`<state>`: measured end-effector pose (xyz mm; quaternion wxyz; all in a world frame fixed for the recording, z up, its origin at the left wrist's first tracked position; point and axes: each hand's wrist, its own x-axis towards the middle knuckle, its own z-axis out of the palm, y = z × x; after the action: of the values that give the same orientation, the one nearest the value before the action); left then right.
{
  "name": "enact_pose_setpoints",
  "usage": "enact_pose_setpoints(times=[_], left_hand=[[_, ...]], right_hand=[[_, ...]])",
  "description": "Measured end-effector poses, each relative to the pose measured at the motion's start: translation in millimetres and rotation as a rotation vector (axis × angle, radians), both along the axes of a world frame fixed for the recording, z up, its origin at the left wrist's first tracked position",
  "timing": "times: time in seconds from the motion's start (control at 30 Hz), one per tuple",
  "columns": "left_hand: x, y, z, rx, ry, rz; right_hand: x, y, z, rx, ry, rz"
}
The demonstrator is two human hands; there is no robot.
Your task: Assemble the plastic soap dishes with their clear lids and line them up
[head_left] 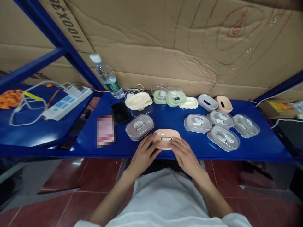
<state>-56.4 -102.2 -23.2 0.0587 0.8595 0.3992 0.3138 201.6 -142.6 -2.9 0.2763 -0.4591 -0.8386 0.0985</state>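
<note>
A peach oval soap dish (165, 145) with a pale insert in its middle slot lies at the front edge of the blue table. My left hand (146, 153) grips its left side, fingers curled against the rim. On the opposite side, my right hand (184, 153) has its fingers on the right rim. Just left of the dish is a grey soap dish (133, 130) under a clear cover with a round label. Several similar covered grey dishes, such as one nearest the edge (229, 143), sit to the right.
Behind are cream dishes (134, 102), green dishes (176, 103), an uncovered grey dish (202, 104) and another peach dish (228, 108). A water bottle (110, 80), a black phone (120, 112) and a blurred pink packet (105, 130) stand or lie left. A power strip (68, 104) lies further left.
</note>
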Motion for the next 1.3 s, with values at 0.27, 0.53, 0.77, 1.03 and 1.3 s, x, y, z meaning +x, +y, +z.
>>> enact_pose_setpoints(times=[0.27,0.53,0.77,1.03,1.3], left_hand=[[3.9,-0.6,-2.7,-0.001,-0.061,0.044],[2.3,-1.3,-4.2,0.034,-0.061,0.049],[2.4,0.9,-2.7,0.064,-0.039,0.041],[-0.3,0.3,2.0,-0.016,-0.096,-0.016],[1.2,-0.4,2.6,-0.042,-0.077,-0.008]], right_hand=[[33.3,100.6,56.5,0.102,-0.348,-0.147],[39.1,220.1,59.5,0.024,-0.572,-0.226],[53.6,211.9,63.0,0.024,-0.391,-0.096],[21.6,90.5,53.1,0.381,-0.206,-0.011],[9.9,70.7,26.1,0.14,-0.127,-0.036]])
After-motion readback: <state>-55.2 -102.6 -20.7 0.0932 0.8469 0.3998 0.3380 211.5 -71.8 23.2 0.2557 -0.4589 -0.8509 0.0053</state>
